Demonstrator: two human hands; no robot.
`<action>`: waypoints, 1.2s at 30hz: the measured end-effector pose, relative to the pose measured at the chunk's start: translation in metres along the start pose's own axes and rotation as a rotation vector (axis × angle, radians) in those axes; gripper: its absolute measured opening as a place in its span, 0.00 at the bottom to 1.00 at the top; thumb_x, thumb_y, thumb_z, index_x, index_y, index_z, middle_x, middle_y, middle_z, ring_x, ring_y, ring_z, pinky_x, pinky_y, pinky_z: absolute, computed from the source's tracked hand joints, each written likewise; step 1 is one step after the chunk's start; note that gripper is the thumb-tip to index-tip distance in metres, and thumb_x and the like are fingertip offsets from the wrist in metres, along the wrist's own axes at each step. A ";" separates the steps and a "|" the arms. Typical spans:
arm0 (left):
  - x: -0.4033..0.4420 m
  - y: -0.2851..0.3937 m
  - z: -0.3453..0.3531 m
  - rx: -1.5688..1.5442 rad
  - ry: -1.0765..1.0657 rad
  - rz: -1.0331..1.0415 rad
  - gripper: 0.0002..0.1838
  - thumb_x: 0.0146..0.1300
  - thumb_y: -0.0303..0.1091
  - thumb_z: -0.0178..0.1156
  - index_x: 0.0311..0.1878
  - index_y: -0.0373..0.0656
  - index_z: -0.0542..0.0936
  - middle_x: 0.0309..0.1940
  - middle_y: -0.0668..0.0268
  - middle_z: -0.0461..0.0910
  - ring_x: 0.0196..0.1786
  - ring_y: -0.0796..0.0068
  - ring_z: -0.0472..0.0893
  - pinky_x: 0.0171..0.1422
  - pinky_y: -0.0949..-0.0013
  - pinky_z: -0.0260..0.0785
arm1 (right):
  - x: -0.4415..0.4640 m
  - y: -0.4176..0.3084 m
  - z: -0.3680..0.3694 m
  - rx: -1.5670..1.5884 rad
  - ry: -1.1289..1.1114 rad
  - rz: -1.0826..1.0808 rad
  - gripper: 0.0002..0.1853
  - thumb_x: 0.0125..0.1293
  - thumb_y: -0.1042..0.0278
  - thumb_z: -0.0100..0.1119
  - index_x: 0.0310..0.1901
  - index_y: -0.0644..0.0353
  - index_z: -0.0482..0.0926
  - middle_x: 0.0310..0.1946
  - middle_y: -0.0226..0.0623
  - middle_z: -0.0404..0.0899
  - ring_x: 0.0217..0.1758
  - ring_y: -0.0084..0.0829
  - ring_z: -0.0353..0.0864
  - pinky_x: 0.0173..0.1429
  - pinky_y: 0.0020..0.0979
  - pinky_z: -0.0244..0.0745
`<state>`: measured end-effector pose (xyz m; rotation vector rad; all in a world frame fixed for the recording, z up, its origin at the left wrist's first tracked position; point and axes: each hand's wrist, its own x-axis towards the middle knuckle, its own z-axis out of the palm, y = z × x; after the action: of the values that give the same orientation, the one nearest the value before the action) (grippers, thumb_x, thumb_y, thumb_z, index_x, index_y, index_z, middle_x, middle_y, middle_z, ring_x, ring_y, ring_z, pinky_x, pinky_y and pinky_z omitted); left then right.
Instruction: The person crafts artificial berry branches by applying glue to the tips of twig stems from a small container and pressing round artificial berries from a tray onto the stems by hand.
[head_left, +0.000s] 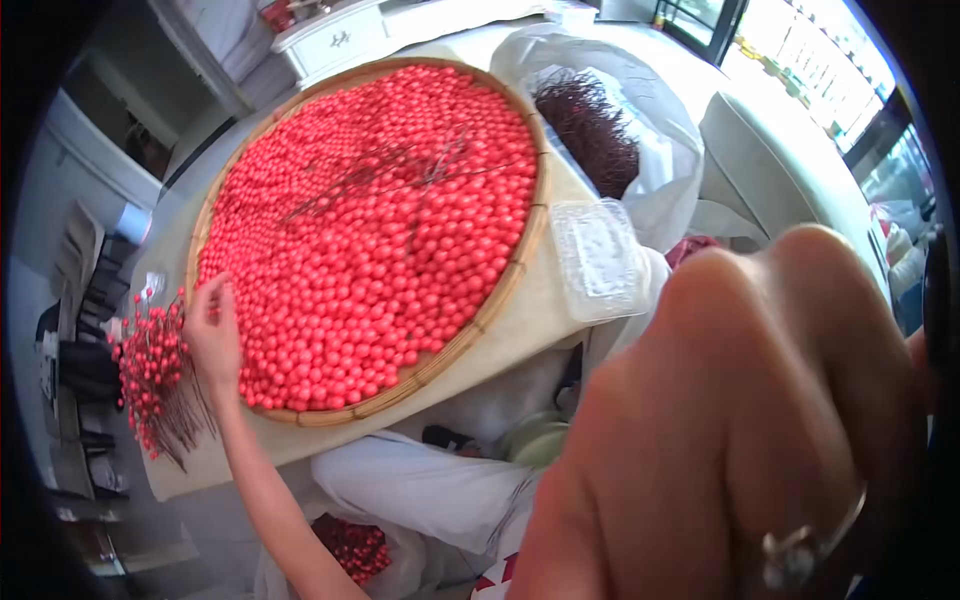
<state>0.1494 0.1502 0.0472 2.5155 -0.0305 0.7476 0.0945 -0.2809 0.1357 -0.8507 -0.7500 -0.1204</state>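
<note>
Filling a wide round tray (300,417), a deep layer of bright red berries (350,310) spreads almost to the woven rim. The tray sits on a cream tabletop (520,325), and a few thin brown twigs (385,165) lie across the upper part of the berries.

The left hand (212,335) is at the tray's left edge, between the loose berries and a bunch of berry stems (155,360) lying on the tabletop's left end. Its fingers are bent and partly closed; whether they pinch anything cannot be told.

The right hand (740,390) looms large and blurred in the right foreground, knuckles toward the viewer, a ring (790,560) on one finger. Its fingers are curled in; their tips are hidden, so what they hold, if anything, cannot be told.

To the tray's right is a clear plastic box (600,260). Beyond it, a white bag (668,150) holds dark stems (595,130), next to a pale sofa (790,165). Below the tabletop, pale trousers (420,490) cover a bent leg, near more red berries in a bag (405,560).
</note>
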 end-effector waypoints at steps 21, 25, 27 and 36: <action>0.086 0.107 0.194 0.219 -0.554 0.358 0.07 0.47 0.27 0.65 0.32 0.41 0.83 0.31 0.58 0.75 0.35 0.58 0.76 0.46 0.63 0.71 | -0.060 -0.074 -0.043 0.027 -0.233 -0.131 0.28 0.71 0.44 0.40 0.16 0.52 0.70 0.11 0.27 0.65 0.14 0.25 0.66 0.35 0.35 0.73; 0.082 0.117 0.202 0.163 -0.620 0.335 0.06 0.46 0.27 0.65 0.30 0.41 0.83 0.30 0.58 0.76 0.34 0.58 0.76 0.45 0.63 0.71 | -0.065 -0.069 -0.032 0.036 -0.296 -0.139 0.29 0.71 0.44 0.39 0.15 0.52 0.71 0.11 0.27 0.65 0.15 0.26 0.67 0.37 0.37 0.74; 0.085 0.107 0.205 0.196 -0.608 0.414 0.06 0.45 0.26 0.65 0.30 0.41 0.83 0.30 0.58 0.76 0.33 0.59 0.76 0.44 0.64 0.71 | -0.061 -0.065 -0.025 0.067 -0.334 -0.151 0.30 0.71 0.44 0.39 0.15 0.52 0.71 0.11 0.28 0.65 0.15 0.26 0.67 0.38 0.37 0.75; 0.096 0.129 0.148 -0.123 -0.296 0.257 0.04 0.53 0.26 0.60 0.33 0.37 0.81 0.30 0.63 0.80 0.32 0.66 0.78 0.40 0.69 0.70 | -0.047 -0.051 -0.023 0.240 -0.623 -0.182 0.32 0.71 0.43 0.38 0.13 0.52 0.72 0.11 0.29 0.66 0.16 0.27 0.70 0.41 0.40 0.77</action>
<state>0.2847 -0.0214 0.0504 2.5078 -0.4949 0.4451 0.0529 -0.3404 0.1282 -0.5862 -1.3977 0.0797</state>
